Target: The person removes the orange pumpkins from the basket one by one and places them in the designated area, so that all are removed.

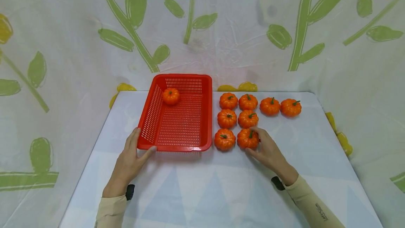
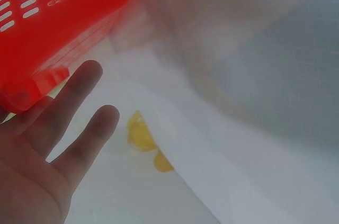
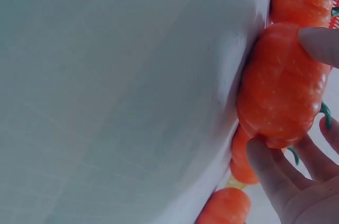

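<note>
A red plastic basket [image 1: 207, 115] with slotted walls stands left of centre on the table, with one small orange pumpkin [image 1: 171, 96] inside near its far left corner. My left hand [image 1: 128, 161] rests against the basket's near left corner, thumb at the front rim and fingers along the left side. In the left wrist view its visible fingers [image 2: 79, 144] are straight and spread. My right hand [image 1: 269, 150] grips the nearest right-hand pumpkin [image 1: 246, 139] between thumb and fingers. In the right wrist view, this ribbed pumpkin [image 3: 280, 86] has a green stem.
Right of the basket, several more pumpkins sit in rows, including a near one [image 1: 225, 139] beside the gripped pumpkin and a far right one [image 1: 290, 107]. A floral curtain [image 1: 234, 52] hangs behind the white table [image 1: 196, 192].
</note>
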A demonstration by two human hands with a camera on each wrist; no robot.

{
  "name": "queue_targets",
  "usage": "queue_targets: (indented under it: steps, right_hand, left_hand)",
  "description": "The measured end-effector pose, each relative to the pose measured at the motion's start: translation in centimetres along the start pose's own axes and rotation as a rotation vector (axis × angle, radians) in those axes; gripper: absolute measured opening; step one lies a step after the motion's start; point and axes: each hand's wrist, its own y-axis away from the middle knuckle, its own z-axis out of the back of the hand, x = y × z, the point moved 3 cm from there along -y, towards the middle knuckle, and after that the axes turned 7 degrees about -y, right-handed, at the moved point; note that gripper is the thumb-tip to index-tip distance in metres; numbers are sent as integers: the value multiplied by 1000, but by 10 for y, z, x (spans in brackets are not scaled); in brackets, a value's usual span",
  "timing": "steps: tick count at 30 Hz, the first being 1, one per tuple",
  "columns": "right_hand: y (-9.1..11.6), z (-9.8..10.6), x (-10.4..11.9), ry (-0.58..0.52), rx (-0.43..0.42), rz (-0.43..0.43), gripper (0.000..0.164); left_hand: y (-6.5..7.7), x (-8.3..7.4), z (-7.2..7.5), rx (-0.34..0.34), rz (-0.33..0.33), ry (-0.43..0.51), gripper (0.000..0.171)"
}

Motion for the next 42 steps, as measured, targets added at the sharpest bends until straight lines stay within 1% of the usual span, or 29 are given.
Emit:
queue_targets:
  steps: [4,9,13,21,29,35,42]
  right_hand:
    - [0,-1,0,-1,11,2,83]
    - [-1,-1,0,3,7,17,87]
    - [-3,0,1,4,4,19,88]
    - [-4,1,2,23,32,-14,90]
    - [-4,3,5,65,44,-5,93]
    - [-5,6,7,105,15,25,92]
    - [-10,14,13,107,-52,93,79]
  left_hand:
    - [0,0,0,-1,-1,6,102]
    - [0,0,0,6,-2,11,102]
    - [-2,1,1,-3,-9,9,101]
    - [-2,1,1,-2,-10,13,101]
    - [-2,1,1,-3,-12,6,102]
    - [-3,1,1,1,-4,5,103]
    - [-1,1,0,3,2,13,102]
